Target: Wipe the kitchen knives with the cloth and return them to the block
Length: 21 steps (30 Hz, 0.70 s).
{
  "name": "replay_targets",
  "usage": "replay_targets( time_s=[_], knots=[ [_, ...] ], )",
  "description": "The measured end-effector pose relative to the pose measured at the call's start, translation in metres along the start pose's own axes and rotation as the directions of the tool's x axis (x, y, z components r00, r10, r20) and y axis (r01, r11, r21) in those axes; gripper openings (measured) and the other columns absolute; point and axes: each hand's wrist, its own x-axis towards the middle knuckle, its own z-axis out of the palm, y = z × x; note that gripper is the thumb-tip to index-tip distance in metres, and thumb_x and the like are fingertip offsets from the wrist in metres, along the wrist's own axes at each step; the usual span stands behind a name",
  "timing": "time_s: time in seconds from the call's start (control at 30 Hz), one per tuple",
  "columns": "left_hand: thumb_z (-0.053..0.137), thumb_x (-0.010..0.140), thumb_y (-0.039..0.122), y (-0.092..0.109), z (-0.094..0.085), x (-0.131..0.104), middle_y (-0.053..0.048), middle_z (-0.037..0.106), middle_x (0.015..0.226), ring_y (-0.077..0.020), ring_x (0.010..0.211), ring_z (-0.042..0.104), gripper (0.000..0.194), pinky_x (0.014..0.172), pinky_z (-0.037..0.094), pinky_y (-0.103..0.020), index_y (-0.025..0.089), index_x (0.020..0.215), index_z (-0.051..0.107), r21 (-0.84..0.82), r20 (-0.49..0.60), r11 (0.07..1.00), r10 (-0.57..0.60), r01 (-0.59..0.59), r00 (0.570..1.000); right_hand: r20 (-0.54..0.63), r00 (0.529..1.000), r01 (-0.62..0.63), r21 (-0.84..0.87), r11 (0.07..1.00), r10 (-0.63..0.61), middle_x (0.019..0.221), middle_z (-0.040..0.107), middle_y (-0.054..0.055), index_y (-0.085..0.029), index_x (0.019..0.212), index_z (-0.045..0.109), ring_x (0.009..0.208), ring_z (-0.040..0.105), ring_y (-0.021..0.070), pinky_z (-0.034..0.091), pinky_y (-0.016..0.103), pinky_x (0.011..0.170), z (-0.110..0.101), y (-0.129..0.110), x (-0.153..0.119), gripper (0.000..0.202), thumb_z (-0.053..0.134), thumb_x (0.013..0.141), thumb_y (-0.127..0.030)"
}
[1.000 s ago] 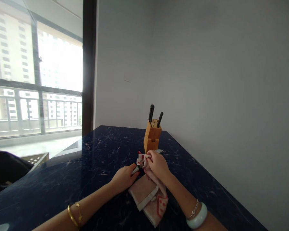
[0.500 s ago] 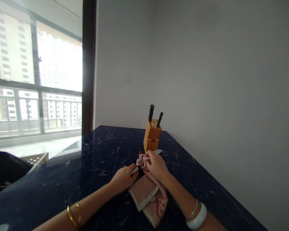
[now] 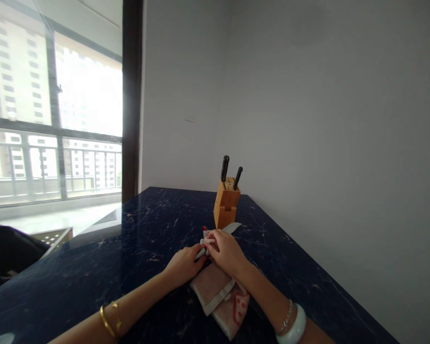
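Observation:
My left hand (image 3: 184, 263) is closed around the handle of a knife (image 3: 232, 227), whose curved tip points away to the upper right. Pinched in my right hand (image 3: 227, 251) is the upper part of a pink and white towel (image 3: 212, 285), wrapped about the knife close to the handle. My right fingers cover the middle of the blade. The rest of the towel hangs down onto the dark table between my forearms, with a red dotted patch showing.
A wooden knife block (image 3: 226, 203) with two black-handled knives stands just beyond the blade. The dark blue marbled table (image 3: 157, 220) meets a grey wall on the right. A black item (image 3: 10, 253) is at the far left, near the window.
My right hand has slid along the knife toward the handle with the towel, so more of the blade shows. My left hand has stayed in place.

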Motion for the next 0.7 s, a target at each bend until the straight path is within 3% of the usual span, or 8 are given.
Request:
replay_targets(
  time_s=[0.27, 0.57, 0.7],
  knots=[
    [0.039, 0.083, 0.037, 0.000, -0.001, -0.001, -0.003, 0.066, 0.086, -0.0197, 0.081, 0.062, 0.020, 0.065, 0.037, -0.024, 0.024, 0.086, 0.053, -0.001, 0.004, 1.000, -0.016, 0.016, 1.000, -0.056, 0.991, -0.122, 0.047, 0.991, 0.124, 0.083, 0.057, 0.002, -0.019, 0.080, 0.052, 0.080, 0.053, 0.0142, 0.036, 0.025, 0.071, -0.006, 0.013, 0.004, 0.008, 0.046, 0.077, -0.015],
    [0.040, 0.083, 0.035, 0.003, -0.003, -0.002, -0.002, 0.066, 0.088, -0.0195, 0.082, 0.061, 0.018, 0.065, 0.037, -0.023, 0.024, 0.088, 0.053, -0.040, 0.000, 0.999, -0.022, 0.022, 1.000, -0.008, 1.000, -0.014, 0.065, 0.998, 0.015, 0.084, 0.057, 0.001, -0.021, 0.080, 0.051, 0.083, 0.052, 0.0145, 0.036, 0.024, 0.074, 0.002, 0.002, 0.002, 0.011, 0.048, 0.074, -0.012],
    [0.041, 0.083, 0.037, 0.004, -0.004, -0.002, -0.003, 0.065, 0.090, -0.0187, 0.082, 0.061, 0.017, 0.065, 0.037, -0.022, 0.024, 0.089, 0.050, -0.076, -0.001, 0.996, -0.046, 0.045, 0.999, -0.070, 0.993, -0.094, 0.065, 0.993, 0.098, 0.086, 0.058, 0.002, -0.020, 0.083, 0.051, 0.083, 0.053, 0.0149, 0.037, 0.025, 0.073, -0.001, 0.006, 0.002, 0.014, 0.047, 0.074, -0.011]
  ],
)
